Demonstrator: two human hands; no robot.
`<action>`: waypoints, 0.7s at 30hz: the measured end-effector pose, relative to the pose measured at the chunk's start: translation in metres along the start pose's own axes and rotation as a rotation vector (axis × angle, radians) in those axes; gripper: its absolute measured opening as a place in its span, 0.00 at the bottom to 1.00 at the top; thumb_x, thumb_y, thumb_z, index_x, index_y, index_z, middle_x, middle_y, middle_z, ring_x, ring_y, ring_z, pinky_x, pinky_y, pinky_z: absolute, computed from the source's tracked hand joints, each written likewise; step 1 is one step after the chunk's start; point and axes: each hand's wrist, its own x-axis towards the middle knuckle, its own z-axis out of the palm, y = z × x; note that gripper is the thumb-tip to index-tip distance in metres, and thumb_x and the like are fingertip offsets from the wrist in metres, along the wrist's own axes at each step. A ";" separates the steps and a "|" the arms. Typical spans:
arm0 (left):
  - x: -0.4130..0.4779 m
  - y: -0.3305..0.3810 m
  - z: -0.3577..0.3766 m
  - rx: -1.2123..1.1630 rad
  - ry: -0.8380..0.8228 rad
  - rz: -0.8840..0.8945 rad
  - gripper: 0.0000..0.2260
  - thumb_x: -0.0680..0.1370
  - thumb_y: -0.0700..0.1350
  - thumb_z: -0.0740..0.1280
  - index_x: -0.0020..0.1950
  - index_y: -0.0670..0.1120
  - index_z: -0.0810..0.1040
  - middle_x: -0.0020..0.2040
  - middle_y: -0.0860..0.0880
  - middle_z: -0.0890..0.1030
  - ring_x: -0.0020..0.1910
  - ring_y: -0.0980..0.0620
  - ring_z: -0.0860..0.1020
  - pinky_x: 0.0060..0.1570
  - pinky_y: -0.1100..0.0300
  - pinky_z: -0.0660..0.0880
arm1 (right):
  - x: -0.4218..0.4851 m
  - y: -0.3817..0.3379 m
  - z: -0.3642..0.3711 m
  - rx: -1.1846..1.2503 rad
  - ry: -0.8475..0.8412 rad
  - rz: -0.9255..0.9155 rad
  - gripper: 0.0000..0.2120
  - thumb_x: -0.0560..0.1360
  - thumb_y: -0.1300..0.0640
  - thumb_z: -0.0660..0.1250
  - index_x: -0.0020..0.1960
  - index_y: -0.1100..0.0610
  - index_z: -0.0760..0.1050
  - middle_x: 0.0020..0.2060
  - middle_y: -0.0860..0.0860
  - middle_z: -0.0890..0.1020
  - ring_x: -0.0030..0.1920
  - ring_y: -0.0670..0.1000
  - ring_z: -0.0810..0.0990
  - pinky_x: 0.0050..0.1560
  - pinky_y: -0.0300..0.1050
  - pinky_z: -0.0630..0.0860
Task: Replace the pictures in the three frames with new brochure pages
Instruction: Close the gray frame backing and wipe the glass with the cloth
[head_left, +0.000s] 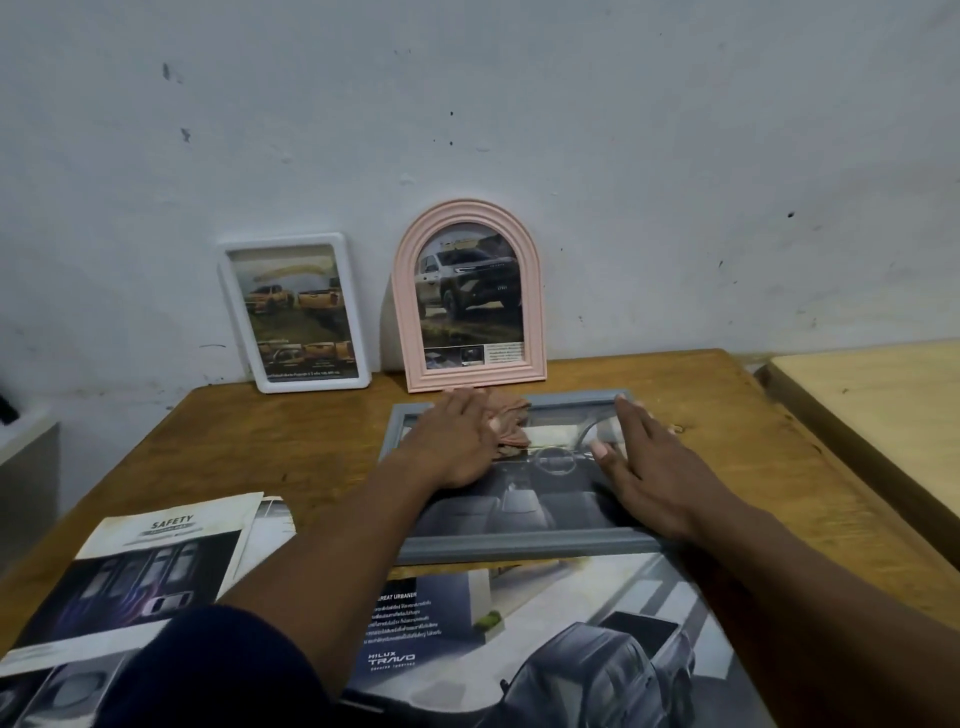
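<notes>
On the wall-side wooden table (260, 441), left hand (457, 441) and right hand (654, 467) (fingers (631, 415) flat) rest on the frame (519, 543).

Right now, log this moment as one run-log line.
grey frame: flat on table | left hand: pressing cloth on it | right hand: flat on frame | white frame, pink frame: against wall

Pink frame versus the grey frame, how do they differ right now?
The pink frame has an arched top; the grey frame is rectangular. The pink frame stands upright against the wall; the grey frame lies flat on the table. The pink frame is untouched; the grey frame has the left hand, on a cloth, and the right hand resting on it. Both hold a car brochure picture.
</notes>
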 end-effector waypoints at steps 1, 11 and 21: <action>0.002 0.013 0.003 -0.018 -0.007 0.044 0.28 0.86 0.57 0.46 0.83 0.47 0.50 0.84 0.46 0.50 0.82 0.45 0.47 0.80 0.46 0.48 | -0.002 -0.001 -0.001 0.005 -0.007 -0.004 0.35 0.82 0.38 0.46 0.81 0.56 0.41 0.81 0.56 0.49 0.80 0.53 0.48 0.79 0.52 0.49; 0.037 0.095 0.000 -0.044 -0.068 0.164 0.26 0.87 0.53 0.48 0.83 0.46 0.52 0.83 0.46 0.54 0.82 0.45 0.52 0.79 0.49 0.48 | -0.010 -0.002 0.002 0.198 0.083 -0.023 0.29 0.84 0.47 0.50 0.81 0.58 0.48 0.78 0.56 0.61 0.77 0.55 0.61 0.75 0.55 0.59; -0.035 0.007 -0.018 -0.217 0.174 -0.079 0.27 0.86 0.57 0.48 0.83 0.51 0.48 0.83 0.49 0.49 0.82 0.48 0.45 0.79 0.47 0.45 | 0.046 -0.029 -0.004 -0.228 -0.114 -0.248 0.27 0.84 0.44 0.49 0.80 0.50 0.55 0.81 0.50 0.53 0.80 0.52 0.47 0.79 0.56 0.47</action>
